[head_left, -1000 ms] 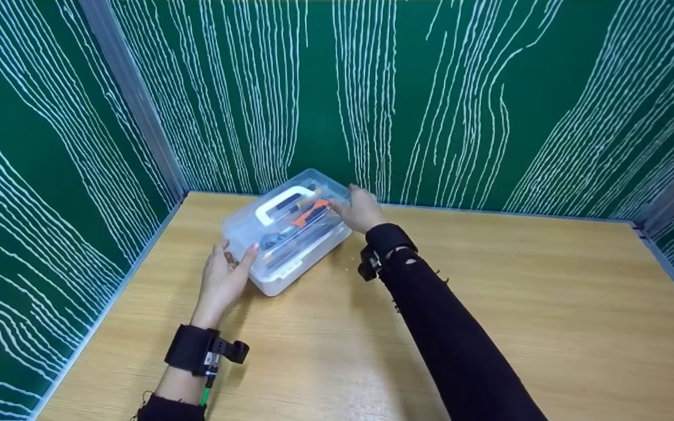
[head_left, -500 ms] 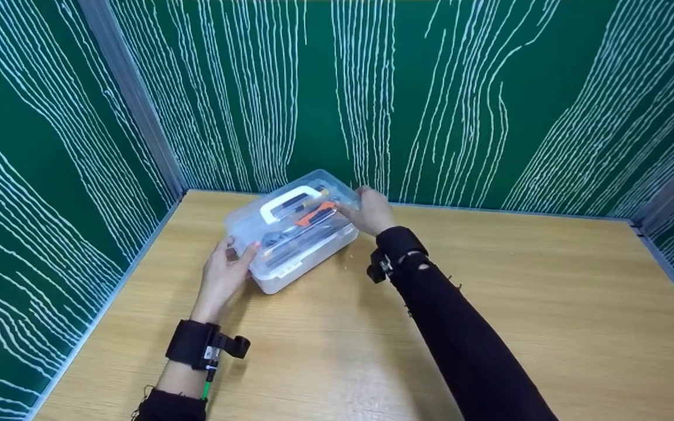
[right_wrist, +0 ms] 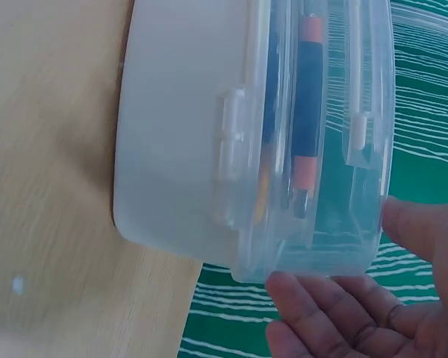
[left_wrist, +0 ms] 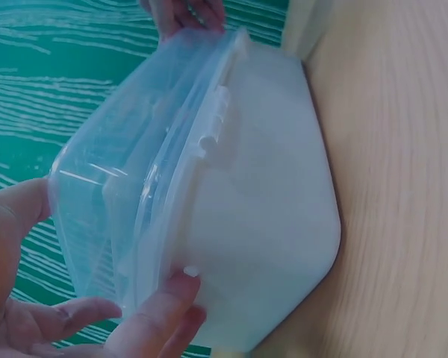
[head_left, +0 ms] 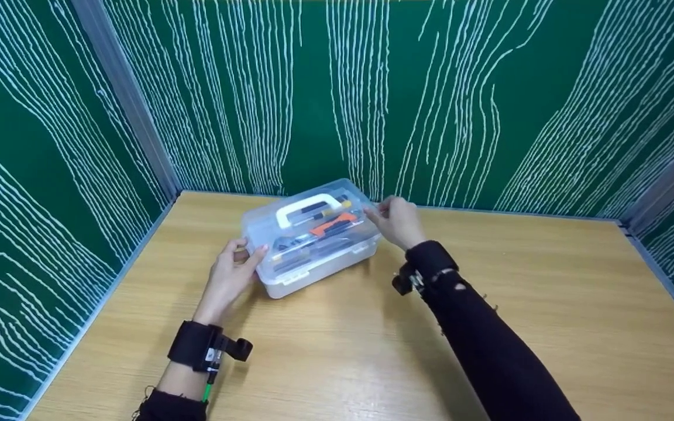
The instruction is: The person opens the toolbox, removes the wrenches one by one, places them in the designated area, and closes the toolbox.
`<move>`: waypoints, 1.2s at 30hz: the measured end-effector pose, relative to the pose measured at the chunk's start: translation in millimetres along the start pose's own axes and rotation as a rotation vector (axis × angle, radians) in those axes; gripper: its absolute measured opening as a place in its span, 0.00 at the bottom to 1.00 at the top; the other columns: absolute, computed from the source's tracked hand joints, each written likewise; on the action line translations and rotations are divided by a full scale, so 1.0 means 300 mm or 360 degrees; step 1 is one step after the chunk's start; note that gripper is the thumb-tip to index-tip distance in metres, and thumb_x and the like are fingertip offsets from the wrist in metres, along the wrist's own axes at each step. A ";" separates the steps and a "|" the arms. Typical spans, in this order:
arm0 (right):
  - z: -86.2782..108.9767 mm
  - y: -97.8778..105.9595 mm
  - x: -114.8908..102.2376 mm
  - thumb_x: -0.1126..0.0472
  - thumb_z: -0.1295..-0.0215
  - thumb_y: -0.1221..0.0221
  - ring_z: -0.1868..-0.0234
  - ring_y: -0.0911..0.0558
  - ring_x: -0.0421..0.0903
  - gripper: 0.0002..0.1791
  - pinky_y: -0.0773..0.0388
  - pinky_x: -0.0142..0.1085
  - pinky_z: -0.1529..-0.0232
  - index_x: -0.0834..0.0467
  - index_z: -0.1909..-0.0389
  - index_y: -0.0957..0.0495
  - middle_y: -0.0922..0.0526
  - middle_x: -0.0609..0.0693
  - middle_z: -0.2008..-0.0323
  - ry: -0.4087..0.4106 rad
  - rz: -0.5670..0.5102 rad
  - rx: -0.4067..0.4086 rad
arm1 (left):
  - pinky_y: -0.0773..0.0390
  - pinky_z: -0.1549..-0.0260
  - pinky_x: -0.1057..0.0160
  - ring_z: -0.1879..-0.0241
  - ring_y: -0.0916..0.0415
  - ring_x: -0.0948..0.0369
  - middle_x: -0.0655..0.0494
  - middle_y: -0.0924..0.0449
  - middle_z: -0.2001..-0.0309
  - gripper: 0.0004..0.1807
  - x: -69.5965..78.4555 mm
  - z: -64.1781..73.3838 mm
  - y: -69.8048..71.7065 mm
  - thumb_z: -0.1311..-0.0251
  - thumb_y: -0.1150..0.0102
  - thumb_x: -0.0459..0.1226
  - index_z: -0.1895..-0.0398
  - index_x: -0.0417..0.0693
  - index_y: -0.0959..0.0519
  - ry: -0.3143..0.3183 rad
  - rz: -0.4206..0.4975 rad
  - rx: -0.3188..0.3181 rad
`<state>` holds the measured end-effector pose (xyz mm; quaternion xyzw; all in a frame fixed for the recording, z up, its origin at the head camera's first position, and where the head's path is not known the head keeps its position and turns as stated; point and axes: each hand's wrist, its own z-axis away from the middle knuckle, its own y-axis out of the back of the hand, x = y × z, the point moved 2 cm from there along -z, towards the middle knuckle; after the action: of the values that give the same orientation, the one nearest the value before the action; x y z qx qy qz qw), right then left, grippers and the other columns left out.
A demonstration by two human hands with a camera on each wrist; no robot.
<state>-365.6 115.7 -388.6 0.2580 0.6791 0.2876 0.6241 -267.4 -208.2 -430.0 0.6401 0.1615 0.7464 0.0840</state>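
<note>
A plastic toolbox (head_left: 325,269) with a white base and a clear lid stands near the back of the table, slightly turned. Its white carry handle (head_left: 308,204) lies on top of the closed lid. Through the lid show an orange-and-dark tool (head_left: 332,224) and several slender tools. My left hand (head_left: 231,278) grips the box's left end, thumb on the lid and fingers at the side, as the left wrist view shows. At the opposite end, my right hand (head_left: 400,223) holds the lid's edge between thumb and fingers. In the right wrist view its fingertips (right_wrist: 287,294) touch the lid's end.
Green panels (head_left: 308,117) with white wavy lines rise close behind the box and along both sides. The wooden table (head_left: 524,304) extends to the right and toward me. A grey post (head_left: 126,88) stands at the back left corner.
The toolbox has slid to the right and swung so its front edge runs straighter across the table. Both hands have kept hold of it, the right one shifting right and nearer.
</note>
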 end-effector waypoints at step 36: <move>0.486 0.205 0.200 0.53 0.22 0.36 0.72 0.17 0.44 0.17 0.26 0.31 0.75 0.63 0.63 0.13 0.11 0.53 0.72 0.0057 0.0041 0.0092 | 0.12 0.43 0.57 0.44 0.18 0.53 0.41 0.22 0.40 0.22 0.031 -0.039 -0.147 0.21 0.41 0.42 0.31 0.42 0.24 -0.0048 0.0435 -0.0465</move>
<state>-226.2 211.4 -394.8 0.2796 0.6948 0.2805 0.6004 -283.9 -165.5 -438.3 0.6483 -0.0381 0.7566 0.0763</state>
